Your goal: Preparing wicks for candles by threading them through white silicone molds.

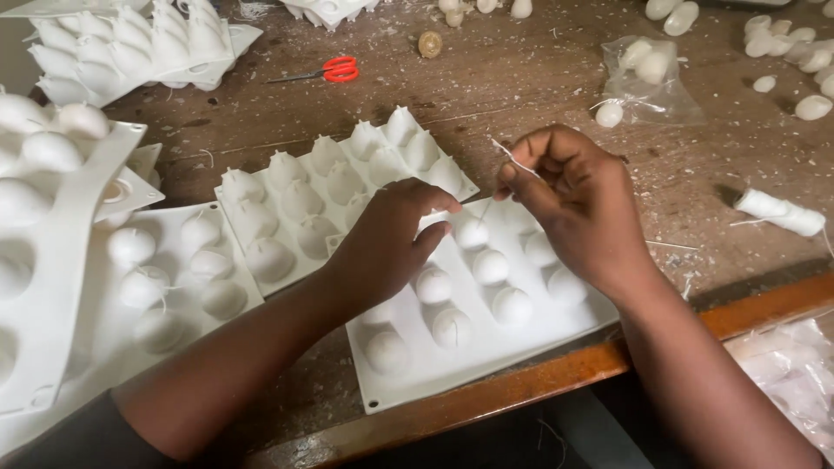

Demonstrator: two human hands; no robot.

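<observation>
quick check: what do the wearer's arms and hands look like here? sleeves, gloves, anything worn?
Both hands are bare: no gloves, rings, watch or bands visible on the left hand or the right hand. Both forearms are uncovered to the frame edge. A dark patch at the lower left corner near the left elbow may be clothing; cannot tell.

A thin white wick (508,156) stood pinched above a white, dome-studded mould (486,347) near the table's (539,78) front edge.
</observation>
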